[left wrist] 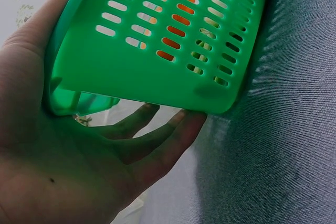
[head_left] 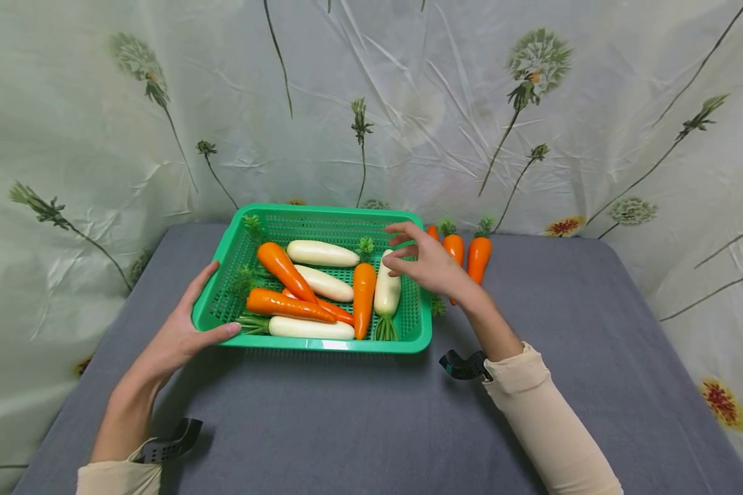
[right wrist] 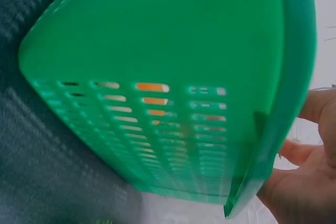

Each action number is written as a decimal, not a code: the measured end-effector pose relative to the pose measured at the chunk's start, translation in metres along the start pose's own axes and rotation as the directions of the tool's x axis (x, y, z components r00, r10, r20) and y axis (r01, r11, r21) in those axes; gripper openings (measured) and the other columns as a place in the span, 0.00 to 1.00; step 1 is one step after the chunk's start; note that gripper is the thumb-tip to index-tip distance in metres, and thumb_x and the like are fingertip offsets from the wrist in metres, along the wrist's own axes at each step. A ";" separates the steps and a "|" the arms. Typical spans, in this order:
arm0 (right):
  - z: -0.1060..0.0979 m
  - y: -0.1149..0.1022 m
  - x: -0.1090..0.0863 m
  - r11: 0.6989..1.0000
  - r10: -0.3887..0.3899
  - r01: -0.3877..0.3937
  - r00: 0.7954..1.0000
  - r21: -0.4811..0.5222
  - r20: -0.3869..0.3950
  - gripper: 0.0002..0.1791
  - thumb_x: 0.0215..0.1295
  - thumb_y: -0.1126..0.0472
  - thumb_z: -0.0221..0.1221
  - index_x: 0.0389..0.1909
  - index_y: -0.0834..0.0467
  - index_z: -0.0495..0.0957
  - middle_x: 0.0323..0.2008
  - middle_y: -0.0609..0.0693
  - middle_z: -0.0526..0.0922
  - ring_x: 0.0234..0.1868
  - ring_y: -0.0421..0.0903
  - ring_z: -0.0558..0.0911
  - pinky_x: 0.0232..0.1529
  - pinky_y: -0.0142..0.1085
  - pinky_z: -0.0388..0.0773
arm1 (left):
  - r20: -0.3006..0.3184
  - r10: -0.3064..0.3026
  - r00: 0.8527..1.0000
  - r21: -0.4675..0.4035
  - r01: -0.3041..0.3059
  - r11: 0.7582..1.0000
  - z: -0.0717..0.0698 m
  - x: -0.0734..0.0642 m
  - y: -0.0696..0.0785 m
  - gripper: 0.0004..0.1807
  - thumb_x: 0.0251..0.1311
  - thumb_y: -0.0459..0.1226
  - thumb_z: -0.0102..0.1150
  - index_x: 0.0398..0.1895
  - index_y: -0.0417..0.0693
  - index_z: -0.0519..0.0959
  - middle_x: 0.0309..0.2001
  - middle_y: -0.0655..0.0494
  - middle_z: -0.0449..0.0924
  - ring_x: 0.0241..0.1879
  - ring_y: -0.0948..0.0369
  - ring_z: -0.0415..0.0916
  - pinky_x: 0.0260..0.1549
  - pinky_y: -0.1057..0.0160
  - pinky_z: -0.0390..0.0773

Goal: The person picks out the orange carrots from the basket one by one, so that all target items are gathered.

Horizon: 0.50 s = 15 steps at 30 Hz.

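Note:
A green plastic basket stands on the table with several orange carrots and white radishes lying in it. My left hand grips its left front corner, the thumb over the rim. In the left wrist view, the fingers reach along the outside of the perforated wall. Over the basket's right side hovers my right hand, fingers loosely bent with a gap to the thumb. Just below that thumb lies the tip of an upright-lying white radish, its green stalks toward me. The right wrist view shows fingers beyond the rim.
Several more carrots with green tops lie on the grey tablecloth, right of the basket and partly behind my right hand. A curtain with a dandelion pattern hangs behind the table. Dark straps sit at both wrists.

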State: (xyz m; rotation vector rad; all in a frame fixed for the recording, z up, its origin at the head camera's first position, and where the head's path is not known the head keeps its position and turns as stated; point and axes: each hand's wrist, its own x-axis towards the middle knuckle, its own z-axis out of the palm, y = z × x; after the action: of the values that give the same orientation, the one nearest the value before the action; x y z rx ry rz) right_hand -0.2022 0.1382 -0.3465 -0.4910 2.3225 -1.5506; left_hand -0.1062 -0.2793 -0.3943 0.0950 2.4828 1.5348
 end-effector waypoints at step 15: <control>0.016 -0.008 0.011 0.990 0.143 -0.141 0.985 -0.026 0.100 0.39 0.74 0.62 0.62 0.80 0.59 0.55 0.73 0.68 0.64 0.58 0.64 0.84 0.52 0.50 0.86 | -0.001 0.000 1.000 -0.010 0.000 1.000 0.000 0.000 -0.001 0.57 0.68 0.39 0.66 0.84 0.79 0.35 0.81 0.37 0.47 0.62 0.66 0.64 0.48 0.79 0.70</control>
State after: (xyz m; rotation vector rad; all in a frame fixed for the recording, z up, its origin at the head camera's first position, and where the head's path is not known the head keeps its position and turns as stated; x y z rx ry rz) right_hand -0.2040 0.1171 -0.3460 -0.3902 2.2448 -1.4058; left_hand -0.1060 -0.2794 -0.3949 0.0926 2.4755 1.5474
